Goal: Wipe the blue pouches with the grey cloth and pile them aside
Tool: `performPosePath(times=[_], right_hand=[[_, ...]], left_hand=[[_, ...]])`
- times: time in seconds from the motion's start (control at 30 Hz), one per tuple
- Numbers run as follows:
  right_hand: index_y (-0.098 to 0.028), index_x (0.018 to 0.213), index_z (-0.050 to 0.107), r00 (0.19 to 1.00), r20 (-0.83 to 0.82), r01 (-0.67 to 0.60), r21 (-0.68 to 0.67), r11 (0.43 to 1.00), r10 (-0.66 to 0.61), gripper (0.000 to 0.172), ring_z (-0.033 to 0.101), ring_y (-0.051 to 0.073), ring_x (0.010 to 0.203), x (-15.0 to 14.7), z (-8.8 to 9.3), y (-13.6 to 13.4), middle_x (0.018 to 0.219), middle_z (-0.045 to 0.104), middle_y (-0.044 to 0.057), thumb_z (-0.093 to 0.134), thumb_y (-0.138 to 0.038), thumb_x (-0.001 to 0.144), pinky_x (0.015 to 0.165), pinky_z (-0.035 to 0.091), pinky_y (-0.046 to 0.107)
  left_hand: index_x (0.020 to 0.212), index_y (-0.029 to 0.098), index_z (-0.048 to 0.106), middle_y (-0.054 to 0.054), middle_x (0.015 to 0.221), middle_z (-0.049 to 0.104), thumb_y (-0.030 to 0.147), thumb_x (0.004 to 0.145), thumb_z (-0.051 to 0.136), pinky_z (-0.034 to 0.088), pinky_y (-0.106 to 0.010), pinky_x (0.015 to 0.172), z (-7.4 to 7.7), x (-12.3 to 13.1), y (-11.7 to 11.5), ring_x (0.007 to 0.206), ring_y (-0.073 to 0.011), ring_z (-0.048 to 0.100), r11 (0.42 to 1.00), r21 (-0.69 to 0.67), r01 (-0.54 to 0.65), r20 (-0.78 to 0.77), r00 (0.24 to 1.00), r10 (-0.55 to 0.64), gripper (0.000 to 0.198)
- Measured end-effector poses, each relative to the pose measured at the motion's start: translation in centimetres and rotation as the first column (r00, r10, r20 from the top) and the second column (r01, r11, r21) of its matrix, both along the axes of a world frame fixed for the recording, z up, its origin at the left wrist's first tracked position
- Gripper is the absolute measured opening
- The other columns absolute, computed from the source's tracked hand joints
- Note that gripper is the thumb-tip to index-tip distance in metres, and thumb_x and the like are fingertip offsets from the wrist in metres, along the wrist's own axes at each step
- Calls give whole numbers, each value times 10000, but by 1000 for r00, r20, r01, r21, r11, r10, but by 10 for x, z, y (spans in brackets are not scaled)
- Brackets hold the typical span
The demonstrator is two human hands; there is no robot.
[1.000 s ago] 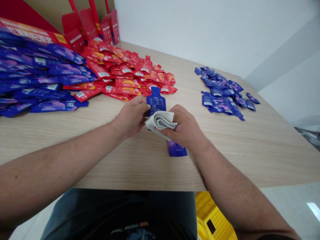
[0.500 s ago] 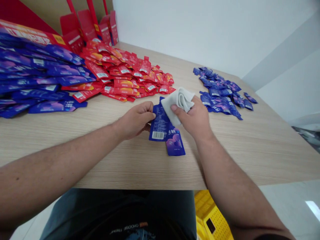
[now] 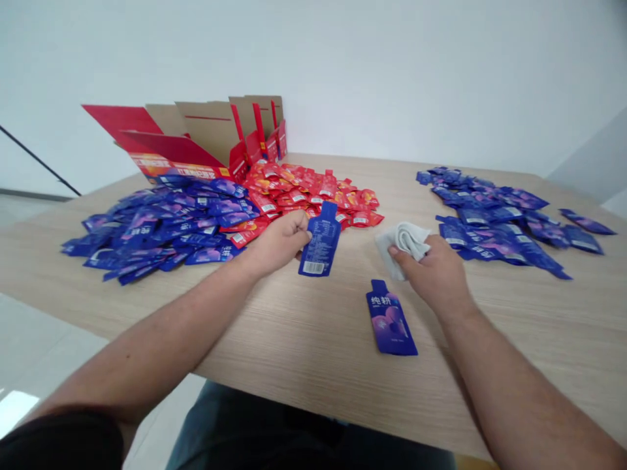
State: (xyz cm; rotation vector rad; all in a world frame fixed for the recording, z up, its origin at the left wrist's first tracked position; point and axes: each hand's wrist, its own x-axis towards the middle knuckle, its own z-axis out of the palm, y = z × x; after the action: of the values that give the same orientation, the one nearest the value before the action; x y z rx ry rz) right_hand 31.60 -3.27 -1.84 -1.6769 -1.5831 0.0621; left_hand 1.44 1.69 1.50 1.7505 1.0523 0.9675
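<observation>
Between the thumb and fingers of my left hand is a blue pouch, held upright with its barcode side facing me. My right hand grips a folded pale grey cloth and stands apart from the pouch, to its right. A second blue pouch lies flat on the table below the cloth, its printed fruit side up and its spout end pointing away from me. Neither hand touches it.
A large heap of blue pouches lies on the left, against a heap of red pouches. Open red cardboard boxes stand behind them. More blue pouches are spread on the right of the wooden table.
My hands have moved apart. The cloth has come away from the held pouch, which no longer overlaps the lying one. The view has swung left, showing more of the boxes.
</observation>
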Motion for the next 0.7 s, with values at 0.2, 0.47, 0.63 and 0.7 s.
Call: performPosePath(times=[0.2,0.47,0.63,0.7], right_hand=[[-217,953,707,1000,18,-17,-6,1000,17,363,645,291,871,-5,0,-3,873,653,89,644,-538,796,787,507,424],[-248,844,630,999,44,-14,-42,999,16,319,628,284,826,-8,-3,-2,826,629,77,647,-559,774,750,498,406],[-243,834,629,999,46,-12,-78,997,16,340,619,280,826,-7,-3,-1,828,618,75,630,-577,769,761,489,409],[-239,834,630,999,43,-5,-94,996,9,351,614,276,816,-7,-4,0,828,615,72,632,-583,766,756,485,409]], left_hand=[[763,202,485,23,703,482,190,860,555,362,-274,695,48,-80,25,695,-143,468,825,522,-216,-495,712,499,120],[1101,139,597,-46,1121,642,310,1082,306,305,-390,1140,51,-165,53,1254,-226,428,817,574,-50,-747,377,548,338],[935,169,622,-44,1064,660,230,1032,354,304,-394,1201,24,-197,83,1294,-231,444,833,554,4,-761,409,504,292],[878,177,642,-53,1069,684,230,984,437,297,-416,1222,20,-199,91,1337,-262,443,826,560,-64,-722,452,524,237]])
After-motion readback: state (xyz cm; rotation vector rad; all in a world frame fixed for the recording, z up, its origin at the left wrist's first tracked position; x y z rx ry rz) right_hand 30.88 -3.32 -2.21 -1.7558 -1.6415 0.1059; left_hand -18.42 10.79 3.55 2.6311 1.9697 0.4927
